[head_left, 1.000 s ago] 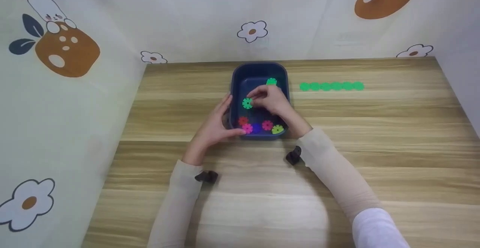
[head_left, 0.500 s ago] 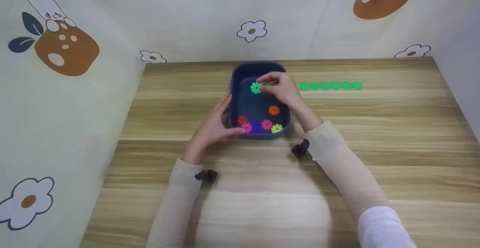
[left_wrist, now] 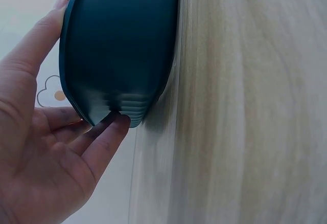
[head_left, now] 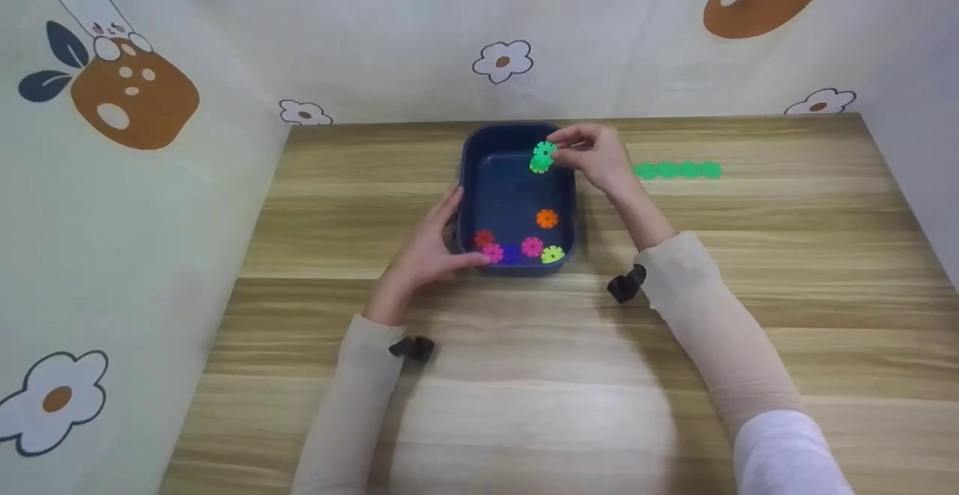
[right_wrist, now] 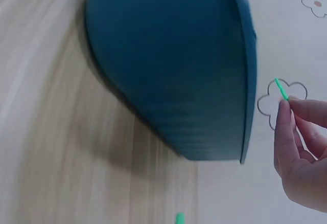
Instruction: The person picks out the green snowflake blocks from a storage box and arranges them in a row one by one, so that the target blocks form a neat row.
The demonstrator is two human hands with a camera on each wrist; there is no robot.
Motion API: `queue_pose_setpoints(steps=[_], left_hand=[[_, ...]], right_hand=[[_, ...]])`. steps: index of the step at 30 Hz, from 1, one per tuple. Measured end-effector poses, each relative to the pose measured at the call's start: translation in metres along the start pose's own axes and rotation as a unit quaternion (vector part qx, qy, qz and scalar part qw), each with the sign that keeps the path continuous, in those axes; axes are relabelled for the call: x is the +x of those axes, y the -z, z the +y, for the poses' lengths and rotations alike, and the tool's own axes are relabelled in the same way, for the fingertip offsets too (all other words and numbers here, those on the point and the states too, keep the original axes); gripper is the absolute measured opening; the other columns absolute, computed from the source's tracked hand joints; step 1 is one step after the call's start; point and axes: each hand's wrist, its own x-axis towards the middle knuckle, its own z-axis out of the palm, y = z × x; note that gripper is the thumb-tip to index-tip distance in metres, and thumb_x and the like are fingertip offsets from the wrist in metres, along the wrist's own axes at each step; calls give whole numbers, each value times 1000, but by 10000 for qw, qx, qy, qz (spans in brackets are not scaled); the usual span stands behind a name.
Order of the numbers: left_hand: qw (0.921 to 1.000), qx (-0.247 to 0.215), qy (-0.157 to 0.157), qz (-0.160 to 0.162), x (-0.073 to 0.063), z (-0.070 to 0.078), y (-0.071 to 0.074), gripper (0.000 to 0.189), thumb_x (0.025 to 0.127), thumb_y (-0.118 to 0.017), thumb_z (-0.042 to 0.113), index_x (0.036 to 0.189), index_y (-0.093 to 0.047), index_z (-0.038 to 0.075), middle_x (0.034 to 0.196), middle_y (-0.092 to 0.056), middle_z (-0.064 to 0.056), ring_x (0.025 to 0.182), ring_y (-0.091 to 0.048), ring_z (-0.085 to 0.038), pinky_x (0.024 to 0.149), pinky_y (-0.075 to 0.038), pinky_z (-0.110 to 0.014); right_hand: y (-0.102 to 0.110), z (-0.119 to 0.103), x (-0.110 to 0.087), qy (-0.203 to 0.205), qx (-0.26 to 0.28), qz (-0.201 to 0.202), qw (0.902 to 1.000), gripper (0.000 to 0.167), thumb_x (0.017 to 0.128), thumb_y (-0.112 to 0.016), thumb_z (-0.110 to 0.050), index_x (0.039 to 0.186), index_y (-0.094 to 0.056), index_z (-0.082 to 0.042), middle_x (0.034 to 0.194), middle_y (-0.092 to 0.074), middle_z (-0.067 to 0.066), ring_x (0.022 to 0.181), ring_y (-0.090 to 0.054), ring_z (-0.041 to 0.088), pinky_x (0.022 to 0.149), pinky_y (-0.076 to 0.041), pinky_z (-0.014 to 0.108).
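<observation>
Between thumb and fingertips my right hand [head_left: 599,156] pinches a green notched plastic disc [head_left: 545,152], above the far right part of a dark blue box [head_left: 509,188]. Another green disc [head_left: 539,166] lies in the box, partly covered by the held one. The right wrist view shows the pinched disc [right_wrist: 281,89] edge-on, beyond the box rim. My left hand [head_left: 428,254] spans the box's near left corner. Its thumb rests at the near rim and its extended fingers touch the left side. In the left wrist view, the fingers [left_wrist: 104,144] lie against the outer wall.
Inside the box are an orange disc [head_left: 547,219], a red disc [head_left: 484,238], two pink discs [head_left: 533,246], a blue disc [head_left: 511,254] and a yellow-green disc [head_left: 553,254]. To its right lies a row of green discs [head_left: 678,171], its left end hidden behind my right hand.
My right hand has moved away and to the right with the green disc, from mid-box to the far right rim. This uncovers the orange disc. My left hand stays at the corner.
</observation>
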Motion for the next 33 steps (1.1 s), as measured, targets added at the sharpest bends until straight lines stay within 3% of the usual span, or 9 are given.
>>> queue_pose_setpoints(steps=[9, 14, 23, 33], left_hand=[[9999, -115, 5, 34, 0, 1, 1, 114, 73, -89, 40, 161, -18, 18, 170, -12, -3, 153, -26, -27, 125, -25, -50], [9999, -91, -42, 43, 2, -1, 1, 115, 72, -90, 38, 161, -19, 17, 169, -14, -4, 150, -33, -27, 123, -29, -47], [10000, -41, -30, 9, 2, 0, 1, 115, 73, -89, 38, 161, -17, 18, 170, -12, -4, 154, -23, -27, 125, -24, -50], [10000, 42, 79, -3, 0, 1, 0, 114, 74, -88, 41, 161, -17, 20, 170, -12, -3, 154, -24, -28, 124, -23, -53]], right_hand=[[21, 5, 3, -101, -34, 384, 9992, 24, 88, -72, -8, 111, -73, 0, 92, -69, -5, 82, -66, 5, 74, -56, 16], [30, 7, 3, -67, 189, 507, 9985, 22, 89, -72, -7, 110, -73, -2, 89, -69, -5, 79, -68, 5, 73, -56, 16], [49, 10, 1, -79, 573, 688, 9960, 22, 88, -70, -2, 110, -72, 2, 83, -68, -9, 78, -68, 3, 74, -57, 14], [74, 20, -5, -155, 626, 1118, 9916, 19, 87, -72, -2, 105, -74, -3, 85, -67, -7, 79, -67, 3, 74, -57, 13]])
